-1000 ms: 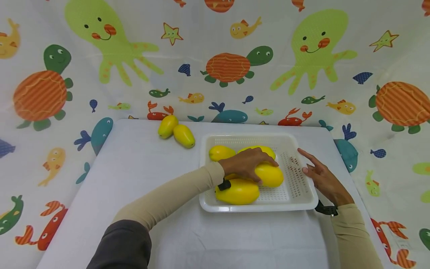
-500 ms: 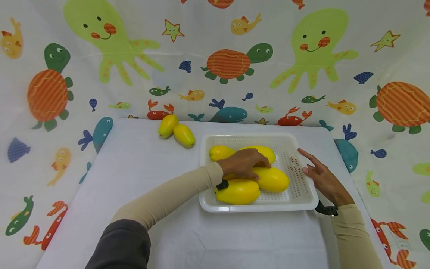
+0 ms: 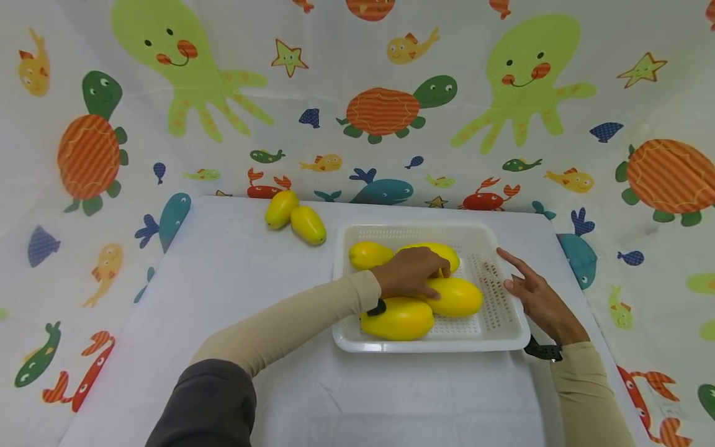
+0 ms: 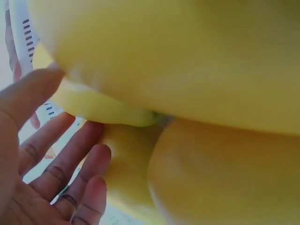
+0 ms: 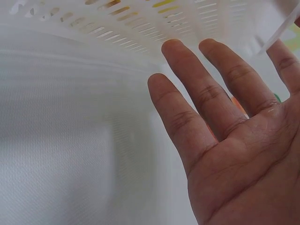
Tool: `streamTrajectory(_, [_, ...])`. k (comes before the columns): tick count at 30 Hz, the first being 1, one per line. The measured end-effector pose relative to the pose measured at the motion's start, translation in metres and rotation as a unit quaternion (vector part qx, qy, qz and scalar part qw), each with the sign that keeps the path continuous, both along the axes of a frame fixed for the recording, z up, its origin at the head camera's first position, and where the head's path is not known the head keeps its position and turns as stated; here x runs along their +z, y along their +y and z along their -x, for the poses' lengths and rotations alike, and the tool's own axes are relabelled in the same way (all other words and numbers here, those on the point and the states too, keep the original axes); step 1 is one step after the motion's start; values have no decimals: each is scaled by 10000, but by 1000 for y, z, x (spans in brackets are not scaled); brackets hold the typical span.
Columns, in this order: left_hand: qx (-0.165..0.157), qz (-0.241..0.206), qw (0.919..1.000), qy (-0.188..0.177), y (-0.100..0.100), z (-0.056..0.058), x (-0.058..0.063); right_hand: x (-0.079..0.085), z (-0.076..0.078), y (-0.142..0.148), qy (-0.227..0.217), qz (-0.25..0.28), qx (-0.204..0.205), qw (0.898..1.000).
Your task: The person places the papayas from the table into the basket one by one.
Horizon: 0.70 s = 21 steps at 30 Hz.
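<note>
A white perforated plastic basket (image 3: 430, 346) holds several yellow, papaya-like fruits. My left hand (image 3: 410, 273) reaches over it, thumb and fingertips at the left end of the middle papaya (image 3: 460, 299). Its fingers are loosely bent and spread in the left wrist view, beside the yellow fruits. Just below my wrist lies the front papaya (image 3: 398, 320). Behind the hand are a back-left papaya (image 3: 368, 254) and another (image 3: 444, 253), partly hidden. My right hand (image 3: 539, 298) rests at the basket's right rim, and the right wrist view shows its fingers (image 5: 187, 70) straight along the outer wall.
Two more yellow papayas (image 3: 281, 210) lie together on the white-covered table (image 3: 251, 273), left of the basket near the back edge. A curtain (image 3: 324, 74) printed with sea animals hangs behind the table and along both sides.
The middle papaya has shifted slightly right and toward the front of the basket. My left fingers have loosened and drawn back toward its left end. My right hand has stayed at the rim.
</note>
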<state>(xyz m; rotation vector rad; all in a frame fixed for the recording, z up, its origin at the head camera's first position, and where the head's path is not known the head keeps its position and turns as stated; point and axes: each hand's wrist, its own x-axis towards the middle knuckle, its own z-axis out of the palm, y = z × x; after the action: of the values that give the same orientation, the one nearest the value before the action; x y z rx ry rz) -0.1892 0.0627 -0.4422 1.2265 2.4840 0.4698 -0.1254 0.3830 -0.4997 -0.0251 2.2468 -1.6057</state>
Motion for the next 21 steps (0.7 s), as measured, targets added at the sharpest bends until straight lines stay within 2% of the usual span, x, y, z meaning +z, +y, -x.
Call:
streamTrajectory(5, [240, -14, 9997, -28, -7, -2, 6, 1, -2, 0, -33, -176, -29, 9998])
streamTrajectory(9, [512, -97, 9986, -22, -20, -2, 15, 2, -1, 0, -50, -95, -10, 9999])
streamTrajectory(17, [781, -827, 9935, -57, -59, 6, 29, 0, 0, -1, -47, -19, 7, 10000])
streamTrajectory(21, [1035, -1212, 9871, 157, -81, 13, 34, 0, 0, 0, -49, -96, 31, 9999])
